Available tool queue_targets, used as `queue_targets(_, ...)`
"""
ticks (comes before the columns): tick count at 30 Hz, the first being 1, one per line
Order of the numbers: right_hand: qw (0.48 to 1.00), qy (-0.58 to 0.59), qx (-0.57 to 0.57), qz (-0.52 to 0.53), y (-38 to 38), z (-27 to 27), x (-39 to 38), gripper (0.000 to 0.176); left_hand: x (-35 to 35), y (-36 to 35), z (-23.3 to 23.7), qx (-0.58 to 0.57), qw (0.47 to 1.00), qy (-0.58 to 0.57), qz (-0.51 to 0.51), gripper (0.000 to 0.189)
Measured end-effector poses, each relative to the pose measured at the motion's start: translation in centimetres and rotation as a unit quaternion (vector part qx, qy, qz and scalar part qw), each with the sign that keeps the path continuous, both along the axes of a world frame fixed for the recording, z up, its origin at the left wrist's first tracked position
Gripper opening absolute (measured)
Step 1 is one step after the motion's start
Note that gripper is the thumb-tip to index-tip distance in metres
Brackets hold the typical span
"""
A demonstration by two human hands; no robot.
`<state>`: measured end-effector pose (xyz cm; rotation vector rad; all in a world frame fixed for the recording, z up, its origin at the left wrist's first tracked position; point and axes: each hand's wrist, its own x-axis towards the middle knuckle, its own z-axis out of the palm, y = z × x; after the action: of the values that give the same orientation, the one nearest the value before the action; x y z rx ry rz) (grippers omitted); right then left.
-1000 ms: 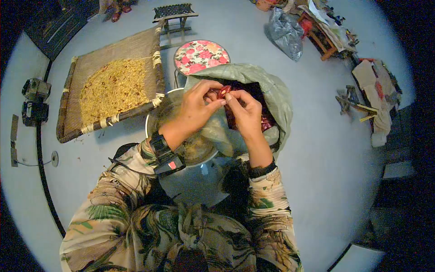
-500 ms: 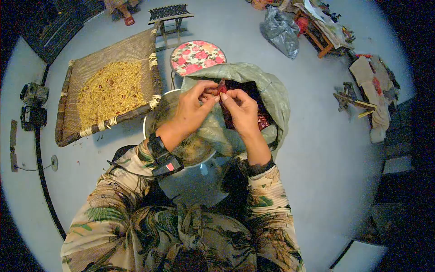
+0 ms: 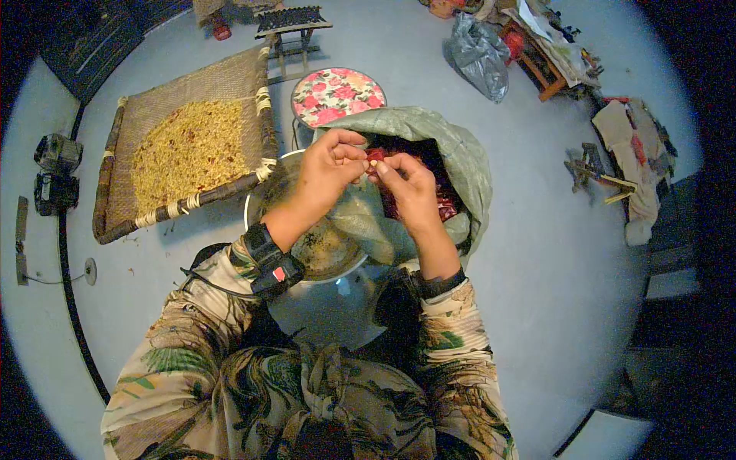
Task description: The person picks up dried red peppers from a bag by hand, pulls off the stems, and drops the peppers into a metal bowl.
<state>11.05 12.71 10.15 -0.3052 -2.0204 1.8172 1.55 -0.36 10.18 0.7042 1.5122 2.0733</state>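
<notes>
Both hands meet above an open green woven sack (image 3: 469, 165), pinching a small dark red dried chili pepper (image 3: 376, 155) between them. My left hand (image 3: 326, 172) grips its left side between thumb and fingers, and my right hand (image 3: 414, 192) has the other side. A pale spot shows on the pepper between the fingertips; the fingers partly cover it. Glossy dark red dried peppers (image 3: 447, 207) lie inside the sack. Beneath my left forearm is a round basin (image 3: 360, 264) with dark and yellowish bits on its bottom.
To the left, a woven tray (image 3: 192, 80) with a thick bound rim holds a heap of yellow seed-like bits with red flecks. Beyond the sack stands a floral round stool (image 3: 337, 96). A dark-topped stool (image 3: 293, 21) and a grey plastic bag (image 3: 477, 57) are farther back.
The pepper stood upright with its tip pointing up; now it sits lower between the fingers and a pale spot shows. A person's foot at the back has shifted slightly.
</notes>
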Motion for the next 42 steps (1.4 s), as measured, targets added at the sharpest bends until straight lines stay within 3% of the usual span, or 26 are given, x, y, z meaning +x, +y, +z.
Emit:
queue_targets(13, 0.984, -0.017, -0.161, 0.075, 0.8, 0.5, 0.3, 0.015, -1.0, -0.4, 0.7, 0.033, 0.992, -0.105, -0.059, 0.035)
queue_targets(16, 0.987, -0.012, -0.152, 0.05, 0.7, 0.7, 0.3, 0.016, -0.4, -0.1, 0.4, 0.038, 0.998, -0.041, -0.009, 0.035)
queue_targets(19, 0.996, -0.02, -0.092, 0.008, 0.5, 0.2, -0.1, 0.017, 0.2, 0.1, 0.3, -0.054, 0.98, 0.168, 0.091, 0.037)
queue_targets(22, 0.997, 0.019, 0.069, -0.023, 0.5, -1.0, -0.5, 0.017, 0.7, -0.4, 0.7, -0.123, 0.939, 0.305, 0.104, 0.038)
queue_targets(25, 0.974, 0.018, 0.222, -0.035, 0.3, -0.2, 0.0, 0.016, 0.7, -0.4, 0.8, -0.122, 0.951, 0.27, 0.087, 0.04)
queue_targets(32, 0.998, 0.011, 0.053, 0.019, 0.2, 0.0, 0.1, 0.013, -0.2, -0.1, 0.5, -0.013, 0.999, 0.041, -0.005, 0.041)
queue_targets(42, 0.99, -0.029, -0.111, 0.079, 0.9, 0.2, 0.1, 0.015, -1.7, -0.5, 0.4, -0.001, 0.995, -0.064, -0.08, 0.044)
